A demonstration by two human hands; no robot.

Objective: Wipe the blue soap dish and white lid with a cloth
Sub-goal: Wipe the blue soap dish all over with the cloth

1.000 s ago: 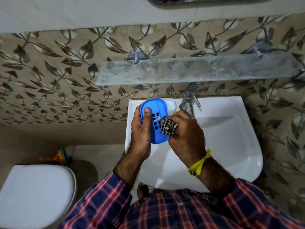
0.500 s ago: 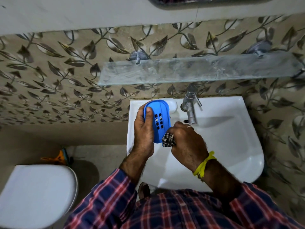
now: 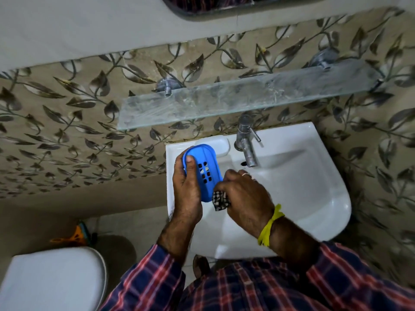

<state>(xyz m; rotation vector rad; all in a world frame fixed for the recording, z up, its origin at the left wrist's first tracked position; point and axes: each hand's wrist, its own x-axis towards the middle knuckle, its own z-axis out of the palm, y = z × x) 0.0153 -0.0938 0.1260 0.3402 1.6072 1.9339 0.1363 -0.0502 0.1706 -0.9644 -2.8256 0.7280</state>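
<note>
Our left hand (image 3: 187, 196) grips the blue soap dish (image 3: 203, 170); our right hand (image 3: 244, 196) pinches the checked cloth (image 3: 220, 202) against its near end.

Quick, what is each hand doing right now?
Left hand: fingers grip the blue soap dish.
Right hand: fingers hold the checked cloth.

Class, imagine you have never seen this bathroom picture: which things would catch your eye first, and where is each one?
The bright blue soap dish stands out first, held by the left hand over the white sink. Next comes the checked cloth, gripped by the right hand at the dish's lower end. A yellow band marks that wrist.
</note>
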